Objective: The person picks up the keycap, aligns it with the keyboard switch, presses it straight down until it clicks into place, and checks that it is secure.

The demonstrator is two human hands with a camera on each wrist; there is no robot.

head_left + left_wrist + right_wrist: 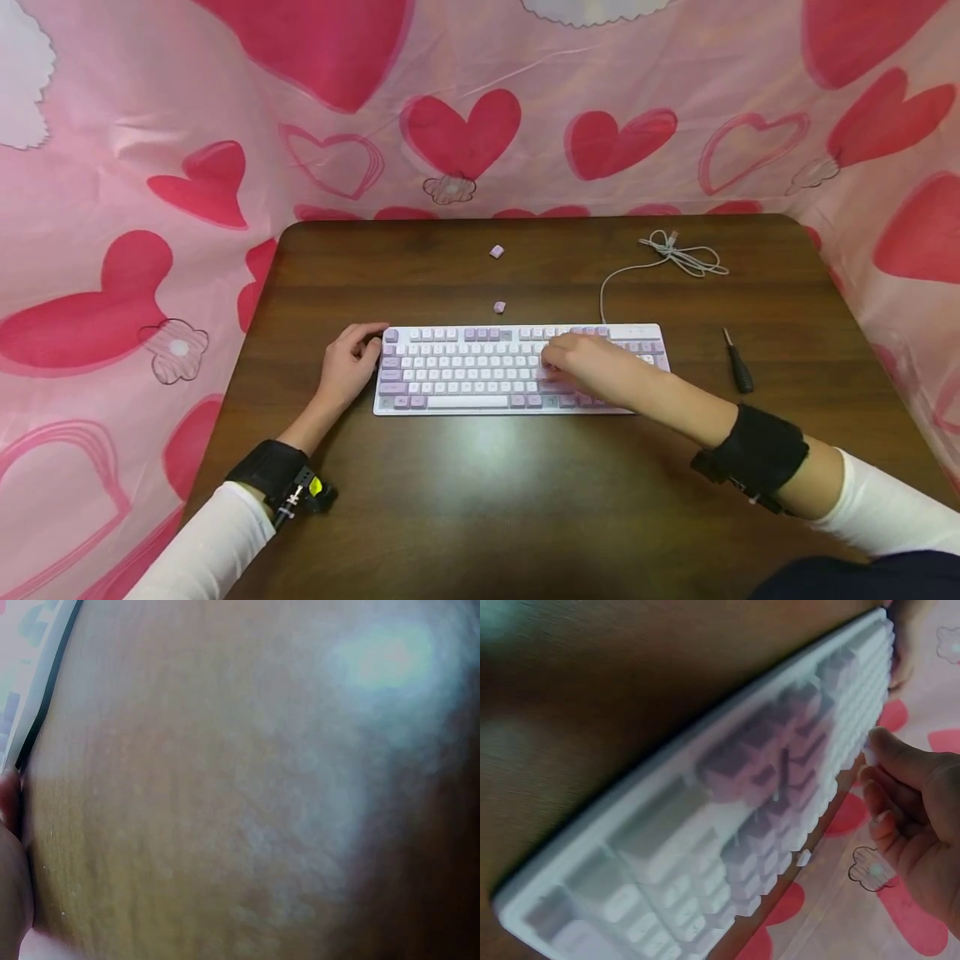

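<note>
A white and lilac keyboard (465,402) lies on the table in front of the person. The left hand (349,364) rests at its left end, fingertips at the upper left corner and thumb along the side; only a sliver of that hand shows in the left wrist view. Over the right-centre keys, the right hand (588,360) is bent down and covers some of them. In the right wrist view, its thumb and forefinger pinch a small pale keycap (868,755) close above the keys, partly hidden by the fingertips.
Two loose lilac keycaps, a nearer one (499,307) and a farther one (497,251), lie behind the keyboard. A bundled white cable (686,254) runs from its back edge. To the right is a black-handled screwdriver (739,367). Heart-patterned cloth (465,133) surrounds the wooden table (480,492).
</note>
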